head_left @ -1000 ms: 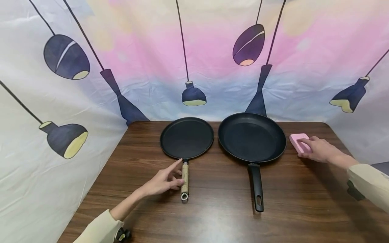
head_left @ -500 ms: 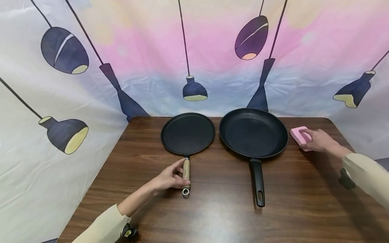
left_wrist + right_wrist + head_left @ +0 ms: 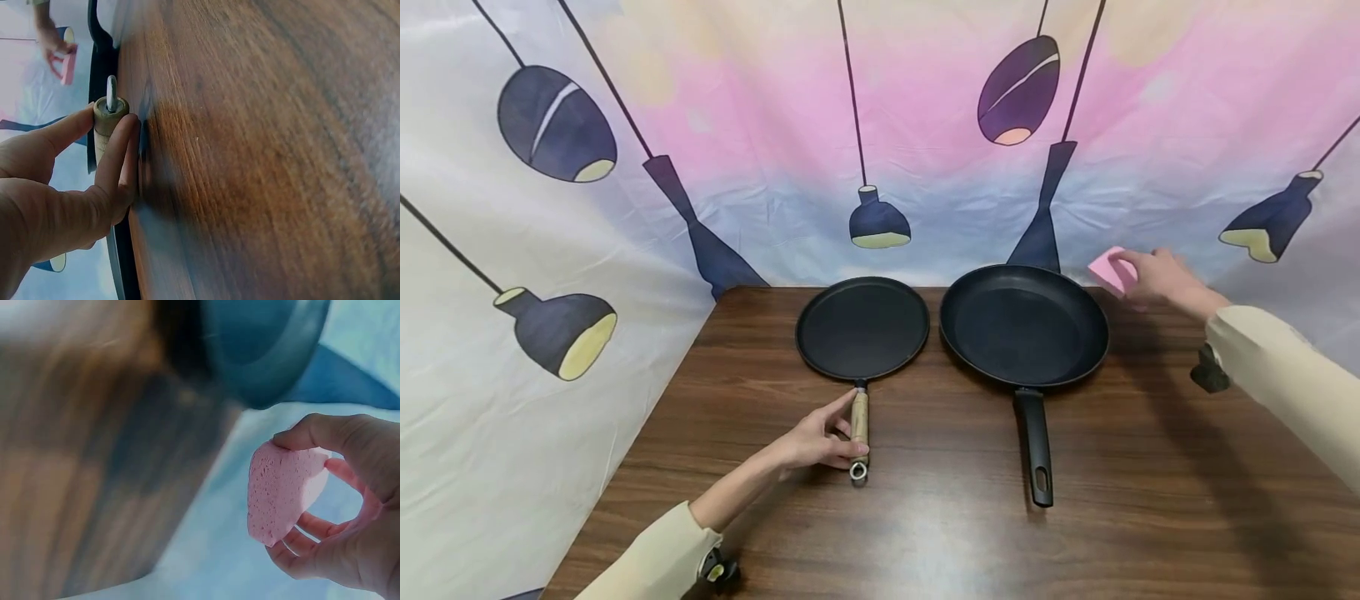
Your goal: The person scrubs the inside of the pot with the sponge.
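Sponge (image 3: 1112,272), pink and porous: gripped in the right hand (image 3: 1161,279), held up off the table (image 3: 955,533) at the far right, just beside the frying pan (image 3: 1024,321). Right wrist view: thumb on one edge, fingertips at the opposite side, with a gap between palm and sponge; fingers part-curled.

Left hand (image 3: 817,439): pinches the wooden handle (image 3: 861,421) of the flat crepe pan (image 3: 862,329), thumb near the ring end, index finger reaching along toward the pan. Left wrist view: digits on two sides of the handle, close to the metal ring (image 3: 111,94).

Both pans are black and lie side by side at the table's far edge, crepe pan left, frying pan right, narrow gap between. The black handle (image 3: 1035,450) of the frying pan points near, untouched. Behind: hanging cloth (image 3: 760,108) with printed pendant lamps (image 3: 880,221).
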A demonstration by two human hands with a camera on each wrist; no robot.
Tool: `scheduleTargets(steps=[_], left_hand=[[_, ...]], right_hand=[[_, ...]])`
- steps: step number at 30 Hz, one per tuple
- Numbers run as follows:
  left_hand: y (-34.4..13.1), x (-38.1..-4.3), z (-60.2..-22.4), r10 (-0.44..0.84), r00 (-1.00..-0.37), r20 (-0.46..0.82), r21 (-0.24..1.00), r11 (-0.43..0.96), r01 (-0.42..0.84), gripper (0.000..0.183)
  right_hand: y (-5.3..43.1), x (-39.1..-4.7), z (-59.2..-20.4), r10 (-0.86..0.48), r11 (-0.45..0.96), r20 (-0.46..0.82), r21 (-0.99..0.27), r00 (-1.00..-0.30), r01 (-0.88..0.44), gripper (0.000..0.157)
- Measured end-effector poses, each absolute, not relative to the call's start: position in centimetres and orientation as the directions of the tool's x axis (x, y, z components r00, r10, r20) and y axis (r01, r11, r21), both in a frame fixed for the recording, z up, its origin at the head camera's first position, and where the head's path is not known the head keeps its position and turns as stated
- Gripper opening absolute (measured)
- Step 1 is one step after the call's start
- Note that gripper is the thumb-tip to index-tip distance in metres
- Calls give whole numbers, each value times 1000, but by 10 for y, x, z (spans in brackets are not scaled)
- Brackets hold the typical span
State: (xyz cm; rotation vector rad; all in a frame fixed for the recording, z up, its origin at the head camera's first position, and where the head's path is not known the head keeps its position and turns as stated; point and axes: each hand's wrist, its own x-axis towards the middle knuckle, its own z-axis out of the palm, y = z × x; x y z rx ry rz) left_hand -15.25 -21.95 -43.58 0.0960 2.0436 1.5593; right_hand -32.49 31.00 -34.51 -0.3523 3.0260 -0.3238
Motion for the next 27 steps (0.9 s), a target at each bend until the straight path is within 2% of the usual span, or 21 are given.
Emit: scheduleTargets(steps=[8, 14, 19, 24, 27], left_hand=[[-221, -154, -435, 368, -846, -386, 905, 328, -271, 102], [-221, -155, -434, 362, -851, -380, 905, 334, -262, 101], [-220, -152, -434, 356, -854, -380, 906, 328, -267, 100], [-218, -150, -435, 364, -857, -365, 912, 325, -251, 100], [-217, -151, -435, 378, -856, -353, 918, 318, -238, 100]], right_hand=[[225, -346, -315, -320, 914, 0, -263, -948, -308, 75], [142, -355, -327, -430, 865, 0, -286, -903, -412, 72], [73, -358, -352, -519, 826, -75, -302, -852, -476, 73], [25, -359, -367, -628, 778, -177, -175, -758, -604, 71], [7, -362, -374, -655, 755, -241, -181, -716, -630, 72]])
